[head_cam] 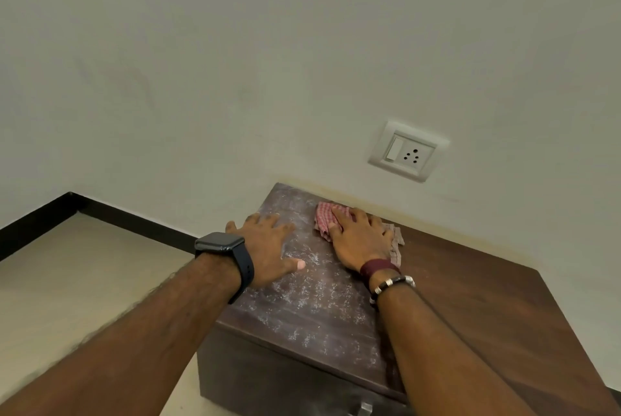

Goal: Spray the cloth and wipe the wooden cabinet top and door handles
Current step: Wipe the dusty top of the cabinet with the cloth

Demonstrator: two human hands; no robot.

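Dusty cabinet top (470,281); cloth (324,219); hands.

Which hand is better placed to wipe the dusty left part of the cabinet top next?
Right hand: it already presses the cloth on the cabinet top. Left hand rests flat, empty.

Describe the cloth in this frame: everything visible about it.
The cloth is a thin red-and-white checked fabric, crumpled rather than folded, lying on the cabinet top near the wall edge. The right hand presses flat on its middle, fingers spread, hiding much of it. A paler, faded-looking part sticks out by the wrist. It lies at the border between the dusty left area and the cleaner right.
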